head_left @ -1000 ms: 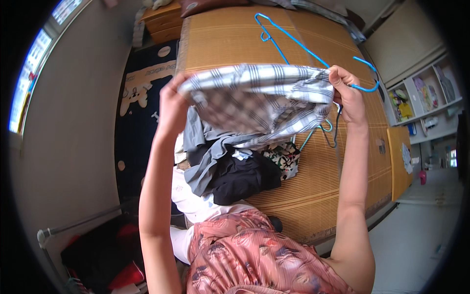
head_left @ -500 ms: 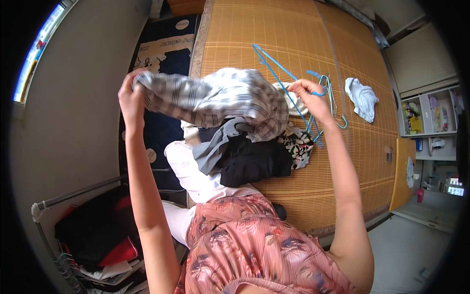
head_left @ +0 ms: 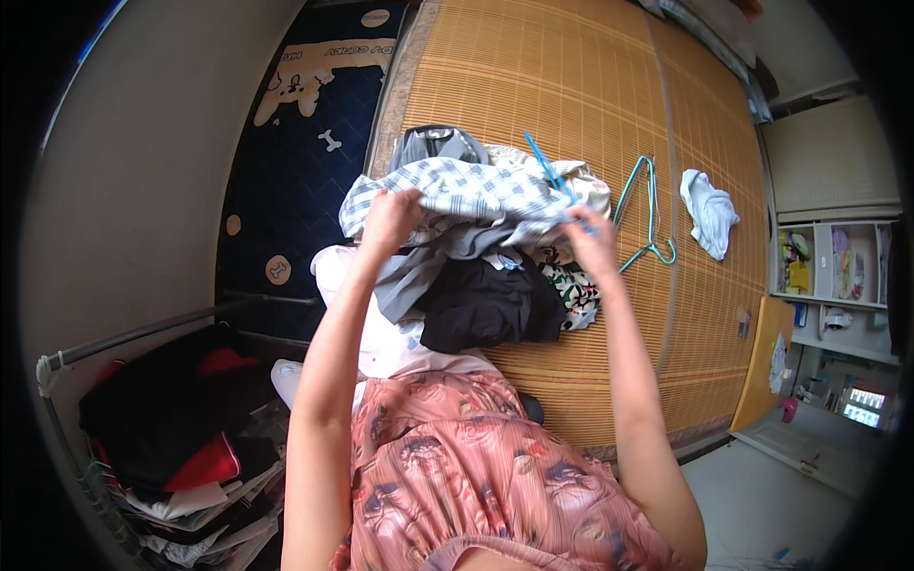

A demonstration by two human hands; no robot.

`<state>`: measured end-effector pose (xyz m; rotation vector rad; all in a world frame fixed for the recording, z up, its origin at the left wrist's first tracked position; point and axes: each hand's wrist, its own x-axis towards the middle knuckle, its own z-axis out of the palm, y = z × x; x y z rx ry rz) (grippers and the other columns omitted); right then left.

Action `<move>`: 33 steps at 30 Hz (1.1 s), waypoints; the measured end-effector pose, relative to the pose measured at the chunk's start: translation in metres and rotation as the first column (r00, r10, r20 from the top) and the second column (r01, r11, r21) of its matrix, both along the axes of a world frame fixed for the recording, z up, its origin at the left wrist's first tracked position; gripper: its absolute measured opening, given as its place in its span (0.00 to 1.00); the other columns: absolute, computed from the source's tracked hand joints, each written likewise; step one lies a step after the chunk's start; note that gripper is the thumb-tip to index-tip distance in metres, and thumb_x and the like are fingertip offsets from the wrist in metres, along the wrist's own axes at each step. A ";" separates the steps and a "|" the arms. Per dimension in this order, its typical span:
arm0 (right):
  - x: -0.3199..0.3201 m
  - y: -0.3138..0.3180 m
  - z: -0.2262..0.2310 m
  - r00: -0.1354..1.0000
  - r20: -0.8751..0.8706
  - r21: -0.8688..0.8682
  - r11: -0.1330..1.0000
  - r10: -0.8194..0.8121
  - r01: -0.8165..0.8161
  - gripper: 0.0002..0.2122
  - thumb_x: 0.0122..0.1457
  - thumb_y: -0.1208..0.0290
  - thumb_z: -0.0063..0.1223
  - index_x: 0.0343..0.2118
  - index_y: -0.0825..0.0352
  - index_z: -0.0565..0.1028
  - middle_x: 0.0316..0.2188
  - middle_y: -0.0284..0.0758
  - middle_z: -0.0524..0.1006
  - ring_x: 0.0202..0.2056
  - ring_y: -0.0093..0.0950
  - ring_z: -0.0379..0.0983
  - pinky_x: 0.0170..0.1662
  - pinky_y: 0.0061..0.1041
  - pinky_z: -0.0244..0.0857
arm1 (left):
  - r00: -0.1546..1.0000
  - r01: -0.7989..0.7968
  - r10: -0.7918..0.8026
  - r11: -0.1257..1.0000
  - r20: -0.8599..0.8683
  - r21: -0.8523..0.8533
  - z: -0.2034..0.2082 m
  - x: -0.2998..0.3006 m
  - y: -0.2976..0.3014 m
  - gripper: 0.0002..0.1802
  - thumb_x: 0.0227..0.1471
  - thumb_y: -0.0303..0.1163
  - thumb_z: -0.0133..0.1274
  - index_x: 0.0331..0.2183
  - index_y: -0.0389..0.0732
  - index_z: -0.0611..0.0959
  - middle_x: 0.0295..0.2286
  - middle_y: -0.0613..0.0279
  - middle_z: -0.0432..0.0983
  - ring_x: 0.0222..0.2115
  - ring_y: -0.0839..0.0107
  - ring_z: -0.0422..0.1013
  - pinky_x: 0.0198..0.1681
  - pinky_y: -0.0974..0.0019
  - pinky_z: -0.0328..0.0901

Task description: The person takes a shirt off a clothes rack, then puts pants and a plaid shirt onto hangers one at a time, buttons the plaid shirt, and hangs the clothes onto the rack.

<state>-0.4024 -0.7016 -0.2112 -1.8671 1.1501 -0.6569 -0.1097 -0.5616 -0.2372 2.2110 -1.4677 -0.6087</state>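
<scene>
A white-and-grey plaid garment (head_left: 476, 190) stretches between my hands above a heap of clothes. My left hand (head_left: 390, 219) is closed on the cloth toward its left end. At the other end my right hand (head_left: 592, 246) is closed round a blue clothes hanger (head_left: 545, 164), with an edge of the plaid cloth at its fingers. Part of the hanger disappears behind the garment. Beneath lie a black garment (head_left: 490, 309), a grey one (head_left: 407, 283) and a patterned black-and-white one (head_left: 574, 293).
Right of my right hand lie green hangers (head_left: 649, 209) on the bamboo mat (head_left: 533, 71), and farther right a pale blue garment (head_left: 709, 211). A dark blue rug (head_left: 314, 181) runs along the left. At lower left, a metal rack (head_left: 143, 344) stands by dark clothes (head_left: 171, 409).
My left hand has come right and lower with the plaid garment, closer to my right hand. The blue hanger now sits behind the cloth; my right hand has moved slightly lower.
</scene>
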 end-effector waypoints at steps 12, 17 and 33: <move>0.022 -0.032 0.207 0.976 0.215 -0.625 0.771 0.024 0.119 0.03 0.56 0.76 0.52 0.31 0.69 0.72 0.26 0.27 0.72 0.28 0.17 0.66 0.33 0.17 0.62 | 0.900 -0.290 -0.028 0.709 -0.436 -0.643 0.174 0.023 -0.032 0.12 0.55 0.33 0.50 0.40 0.40 0.81 0.28 0.66 0.76 0.29 0.81 0.70 0.32 0.79 0.66; 0.018 -0.014 0.206 0.971 0.233 -0.653 0.748 0.050 0.118 0.01 0.58 0.79 0.48 0.31 0.69 0.71 0.27 0.28 0.70 0.29 0.16 0.65 0.34 0.16 0.60 | 0.933 -0.228 -0.075 0.631 -0.351 -0.741 0.192 0.015 -0.002 0.12 0.55 0.32 0.50 0.40 0.39 0.80 0.28 0.63 0.76 0.28 0.78 0.72 0.32 0.77 0.68; -0.011 0.074 0.084 0.979 -0.067 -0.163 0.966 0.191 -0.200 0.07 0.59 0.76 0.43 0.29 0.70 0.74 0.23 0.34 0.70 0.25 0.23 0.66 0.29 0.21 0.59 | 0.974 0.123 -0.143 0.985 -0.177 -0.121 0.046 -0.040 0.056 0.21 0.45 0.28 0.55 0.44 0.36 0.74 0.44 0.51 0.70 0.43 0.55 0.68 0.44 0.62 0.65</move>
